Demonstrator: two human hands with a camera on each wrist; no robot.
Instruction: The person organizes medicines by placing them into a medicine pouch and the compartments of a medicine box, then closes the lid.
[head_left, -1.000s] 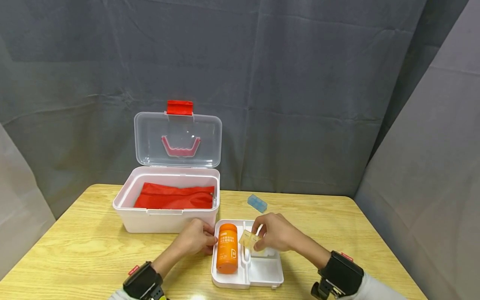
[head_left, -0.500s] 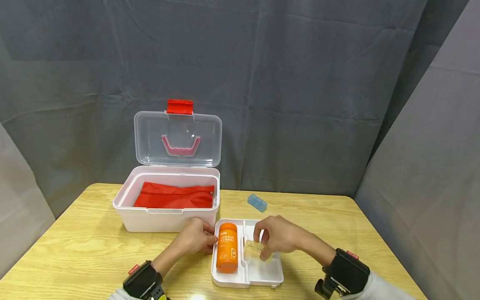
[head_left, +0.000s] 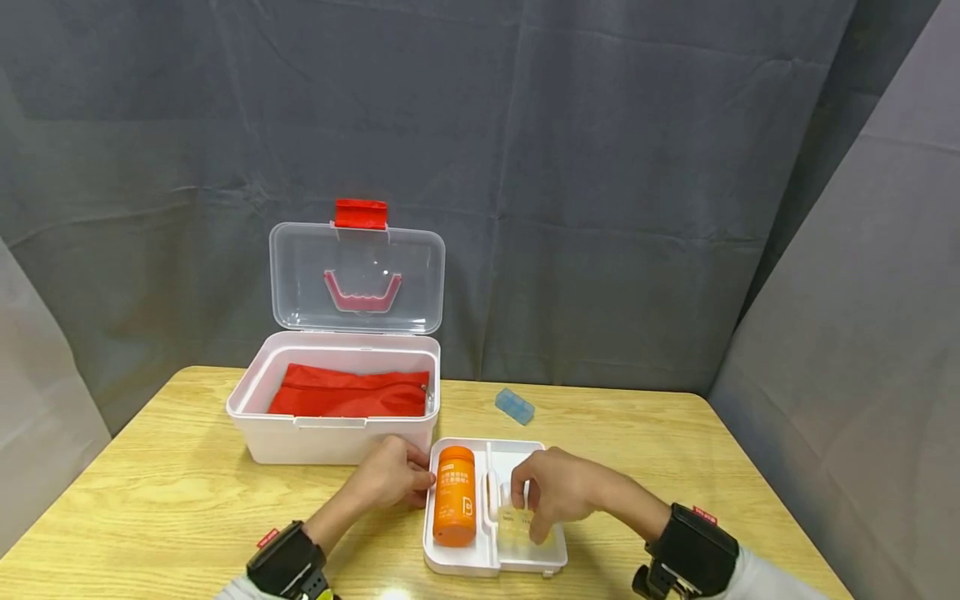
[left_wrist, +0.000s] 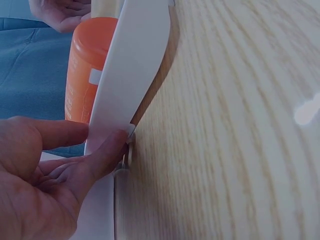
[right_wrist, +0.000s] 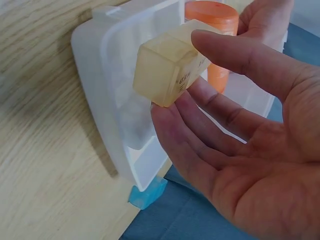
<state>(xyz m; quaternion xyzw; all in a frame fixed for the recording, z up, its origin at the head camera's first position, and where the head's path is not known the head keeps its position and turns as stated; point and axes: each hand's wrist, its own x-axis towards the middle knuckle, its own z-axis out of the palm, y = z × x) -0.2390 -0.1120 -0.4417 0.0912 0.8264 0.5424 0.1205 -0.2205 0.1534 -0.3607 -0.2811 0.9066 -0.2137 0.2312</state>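
My right hand (head_left: 564, 487) pinches a translucent yellow pill box (head_left: 513, 523) between thumb and fingers. In the right wrist view the pill box (right_wrist: 167, 65) shows printed lettering and is tilted over the right-hand section of a white divided tray (head_left: 459, 563). An orange bottle (head_left: 454, 500) lies in the tray's left section. Around the tray's left edge my left hand (head_left: 390, 475) has its thumb and forefinger, with the thumb low on the outer wall in the left wrist view. How much the pill box touches the tray's floor is hidden by my fingers.
A white storage box (head_left: 330, 446) stands behind my left hand, its clear lid (head_left: 357, 250) raised. A red pouch (head_left: 348, 393) lies inside. Toward the back of the wooden table (head_left: 637, 433) is a blue pill box (head_left: 515, 406). Grey curtains hang behind.
My right hand has brought the yellow pill box down and toward me, from the tray's middle divider into the right section. My left hand has stayed at the tray's edge.
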